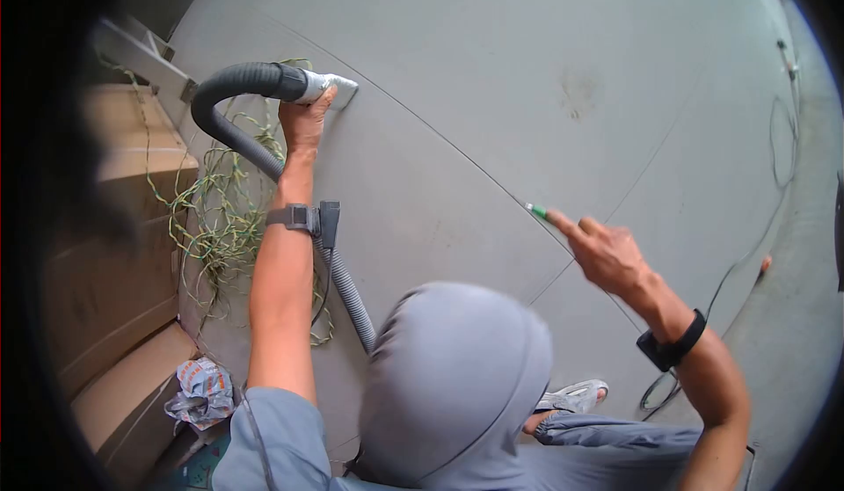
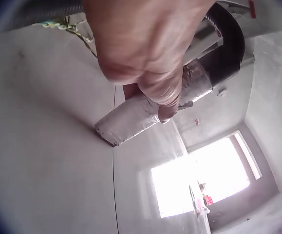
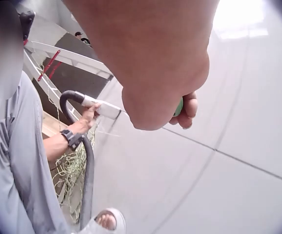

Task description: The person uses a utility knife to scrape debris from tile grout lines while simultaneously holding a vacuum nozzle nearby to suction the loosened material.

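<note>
My left hand grips a vacuum nozzle wrapped in silvery tape, its flat mouth on the dark joint line of the grey tiled floor. In the left wrist view the thumb and fingers of the left hand wrap round the nozzle. Lower right, my right hand holds a small green-handled tool, its tip at the same joint line. The right wrist view shows the back of the right hand with a bit of green beside curled fingers.
A grey ribbed hose runs from the nozzle back past my left forearm. Tangled green-yellow rope lies by cardboard boxes at the left, with a crumpled plastic bag below. A thin cable crosses the floor at the right.
</note>
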Action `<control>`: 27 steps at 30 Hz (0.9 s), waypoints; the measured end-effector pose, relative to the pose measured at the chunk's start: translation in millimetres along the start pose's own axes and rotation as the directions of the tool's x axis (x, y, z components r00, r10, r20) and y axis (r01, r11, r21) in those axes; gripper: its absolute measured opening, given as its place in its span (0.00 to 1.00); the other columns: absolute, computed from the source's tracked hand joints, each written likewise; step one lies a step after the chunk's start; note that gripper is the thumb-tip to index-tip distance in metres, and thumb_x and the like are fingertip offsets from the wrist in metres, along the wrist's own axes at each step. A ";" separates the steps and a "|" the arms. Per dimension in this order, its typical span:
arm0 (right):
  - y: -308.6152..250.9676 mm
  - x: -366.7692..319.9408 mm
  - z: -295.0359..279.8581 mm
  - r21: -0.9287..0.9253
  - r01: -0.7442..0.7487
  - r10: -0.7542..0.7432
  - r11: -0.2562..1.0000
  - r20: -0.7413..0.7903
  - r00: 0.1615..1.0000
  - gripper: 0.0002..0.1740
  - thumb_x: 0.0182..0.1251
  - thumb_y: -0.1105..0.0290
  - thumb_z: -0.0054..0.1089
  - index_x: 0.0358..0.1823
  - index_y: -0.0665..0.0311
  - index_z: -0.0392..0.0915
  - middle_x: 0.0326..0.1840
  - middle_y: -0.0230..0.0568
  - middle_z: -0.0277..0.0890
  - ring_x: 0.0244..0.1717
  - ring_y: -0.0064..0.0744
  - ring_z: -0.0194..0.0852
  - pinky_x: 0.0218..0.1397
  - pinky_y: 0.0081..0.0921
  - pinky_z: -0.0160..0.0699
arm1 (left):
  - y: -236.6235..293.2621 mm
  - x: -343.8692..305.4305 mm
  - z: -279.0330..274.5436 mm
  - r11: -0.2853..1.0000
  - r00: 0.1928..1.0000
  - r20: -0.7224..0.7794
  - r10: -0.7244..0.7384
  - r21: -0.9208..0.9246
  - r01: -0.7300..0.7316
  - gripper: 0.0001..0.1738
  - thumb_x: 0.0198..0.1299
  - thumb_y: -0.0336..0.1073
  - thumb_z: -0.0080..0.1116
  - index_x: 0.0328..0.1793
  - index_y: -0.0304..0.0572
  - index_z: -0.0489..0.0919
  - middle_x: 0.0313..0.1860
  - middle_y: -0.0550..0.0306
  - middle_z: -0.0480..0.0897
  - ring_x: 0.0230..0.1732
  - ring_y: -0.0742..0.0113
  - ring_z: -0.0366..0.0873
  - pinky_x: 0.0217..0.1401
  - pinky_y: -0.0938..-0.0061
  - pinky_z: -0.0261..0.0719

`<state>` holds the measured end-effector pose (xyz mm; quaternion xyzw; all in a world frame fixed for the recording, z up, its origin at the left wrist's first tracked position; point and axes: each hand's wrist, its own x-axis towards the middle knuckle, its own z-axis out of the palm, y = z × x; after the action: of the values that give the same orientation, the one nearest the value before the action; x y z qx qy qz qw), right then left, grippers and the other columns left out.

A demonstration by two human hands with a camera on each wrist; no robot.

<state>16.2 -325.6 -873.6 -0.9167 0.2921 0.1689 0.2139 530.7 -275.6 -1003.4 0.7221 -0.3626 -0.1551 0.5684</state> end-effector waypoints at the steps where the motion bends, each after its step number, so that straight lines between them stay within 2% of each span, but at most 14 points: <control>1: -6.9 14.2 -27.9 -0.036 -0.033 0.034 0.999 0.025 0.999 0.34 0.74 0.74 0.51 0.79 0.42 0.63 0.32 0.43 0.74 0.26 0.46 0.78 0.27 0.40 0.79 | -7.2 9.5 -14.8 0.992 1.000 -0.010 0.017 0.123 -0.016 0.19 0.53 0.33 0.79 0.49 0.37 0.84 0.44 0.60 0.87 0.45 0.70 0.84 0.54 0.71 0.82; 2: -11.5 22.5 -57.2 -0.070 -0.068 0.069 0.995 0.015 0.997 0.34 0.74 0.75 0.50 0.80 0.41 0.62 0.34 0.45 0.75 0.27 0.49 0.79 0.29 0.43 0.80 | -16.5 18.8 -28.3 0.999 1.000 -0.026 -0.001 -0.038 0.000 0.20 0.51 0.33 0.79 0.49 0.37 0.84 0.43 0.59 0.88 0.44 0.70 0.85 0.53 0.71 0.83; 5: 2.5 48.1 -123.6 -0.161 -0.080 0.071 0.984 -0.061 0.996 0.33 0.75 0.73 0.50 0.80 0.44 0.62 0.38 0.48 0.80 0.32 0.55 0.82 0.37 0.50 0.81 | 5.7 42.4 -48.1 0.981 0.999 -0.033 0.007 -0.194 -0.014 0.20 0.51 0.33 0.80 0.49 0.37 0.84 0.43 0.59 0.88 0.43 0.69 0.85 0.52 0.71 0.83; 7: 5.6 58.8 -153.7 -0.220 -0.114 0.100 0.969 -0.075 0.992 0.31 0.76 0.72 0.50 0.79 0.46 0.63 0.37 0.49 0.81 0.34 0.56 0.82 0.39 0.51 0.81 | 18.1 60.1 -51.4 0.995 0.999 -0.033 0.039 -0.095 -0.042 0.19 0.51 0.32 0.80 0.48 0.38 0.84 0.42 0.60 0.87 0.43 0.69 0.84 0.52 0.71 0.82; 9: 2.6 71.1 -190.1 -0.278 -0.103 0.078 0.955 -0.102 0.992 0.30 0.75 0.73 0.49 0.77 0.48 0.64 0.35 0.49 0.80 0.34 0.54 0.82 0.38 0.48 0.81 | 52.4 77.0 -41.3 0.971 0.996 -0.075 -0.057 -0.234 0.038 0.19 0.50 0.32 0.80 0.46 0.38 0.84 0.41 0.60 0.87 0.43 0.69 0.84 0.52 0.71 0.81; 11: -10.1 84.7 -224.7 -0.319 -0.092 0.079 0.943 -0.052 0.995 0.30 0.75 0.74 0.49 0.77 0.49 0.64 0.36 0.49 0.81 0.34 0.52 0.83 0.37 0.46 0.80 | 63.8 100.2 -41.4 0.965 0.993 -0.089 -0.079 -0.259 0.053 0.18 0.51 0.33 0.81 0.45 0.38 0.84 0.41 0.60 0.86 0.43 0.68 0.83 0.53 0.71 0.80; 12: -9.8 91.3 -231.1 -0.330 -0.041 0.018 0.943 -0.070 0.997 0.32 0.74 0.76 0.48 0.78 0.49 0.63 0.37 0.49 0.81 0.34 0.50 0.83 0.36 0.44 0.80 | 67.8 109.7 -45.1 0.960 0.990 -0.095 -0.103 -0.271 0.073 0.18 0.51 0.33 0.81 0.45 0.38 0.84 0.41 0.60 0.87 0.43 0.68 0.83 0.53 0.70 0.80; 15: -3.5 91.2 -220.6 -0.260 0.004 -0.020 0.966 -0.057 0.998 0.33 0.73 0.77 0.48 0.79 0.48 0.63 0.38 0.49 0.81 0.35 0.49 0.83 0.37 0.44 0.80 | 87.7 106.6 -45.4 0.965 0.984 -0.130 -0.118 -0.248 0.083 0.18 0.51 0.34 0.81 0.46 0.39 0.84 0.42 0.59 0.87 0.43 0.66 0.84 0.55 0.69 0.80; 16: -11.8 96.2 -224.2 -0.180 -0.008 0.011 0.984 0.014 1.000 0.30 0.76 0.74 0.46 0.79 0.53 0.62 0.45 0.52 0.82 0.44 0.54 0.84 0.42 0.49 0.81 | 88.7 104.2 -44.4 0.971 0.984 -0.126 -0.123 -0.221 0.093 0.19 0.50 0.34 0.81 0.46 0.39 0.84 0.43 0.59 0.87 0.43 0.66 0.84 0.56 0.69 0.80; 17: 0.4 110.5 -211.7 -0.121 0.093 -0.097 0.988 -0.026 0.995 0.31 0.75 0.74 0.46 0.79 0.52 0.62 0.47 0.53 0.82 0.45 0.54 0.84 0.44 0.48 0.83 | 85.8 100.6 -46.4 0.973 0.982 -0.122 -0.143 -0.197 0.117 0.19 0.50 0.35 0.81 0.46 0.39 0.84 0.43 0.59 0.87 0.43 0.65 0.84 0.57 0.69 0.80; 19: -5.8 146.7 -194.3 -0.073 0.160 -0.165 0.984 -0.055 0.985 0.33 0.73 0.76 0.46 0.79 0.53 0.61 0.48 0.52 0.82 0.46 0.54 0.84 0.45 0.47 0.84 | 82.1 92.5 -49.4 0.980 0.981 -0.090 -0.170 -0.124 0.158 0.20 0.50 0.36 0.81 0.46 0.39 0.84 0.43 0.58 0.87 0.44 0.65 0.85 0.56 0.69 0.81; 21: -18.8 193.2 -163.8 0.041 0.199 -0.196 0.979 -0.060 0.979 0.35 0.72 0.74 0.47 0.81 0.52 0.59 0.44 0.53 0.82 0.40 0.53 0.85 0.44 0.47 0.84 | 73.7 86.7 -54.2 0.975 0.975 0.003 -0.221 0.021 0.221 0.22 0.50 0.37 0.81 0.48 0.37 0.83 0.44 0.57 0.88 0.46 0.65 0.85 0.56 0.69 0.82; 22: -26.1 213.3 -144.3 0.043 0.211 -0.211 0.976 0.002 0.977 0.36 0.72 0.73 0.47 0.82 0.52 0.58 0.44 0.54 0.82 0.40 0.54 0.84 0.44 0.48 0.84 | 68.1 85.7 -55.8 0.965 0.964 0.062 -0.259 0.044 0.257 0.23 0.50 0.38 0.80 0.49 0.37 0.83 0.44 0.56 0.88 0.47 0.65 0.86 0.55 0.69 0.83; 27: -52.7 302.5 -41.0 0.135 0.204 -0.216 0.970 0.078 0.973 0.38 0.72 0.71 0.47 0.84 0.47 0.54 0.45 0.56 0.81 0.39 0.58 0.84 0.44 0.53 0.83 | 84.7 80.1 -54.7 0.950 0.944 0.107 -0.312 0.052 0.308 0.20 0.53 0.35 0.79 0.50 0.38 0.84 0.45 0.59 0.88 0.47 0.68 0.85 0.57 0.70 0.82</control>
<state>289.4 -447.0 -954.8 -0.9184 0.1931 0.1686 0.3012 591.2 -300.6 -892.6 0.7698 -0.2793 -0.2771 0.5026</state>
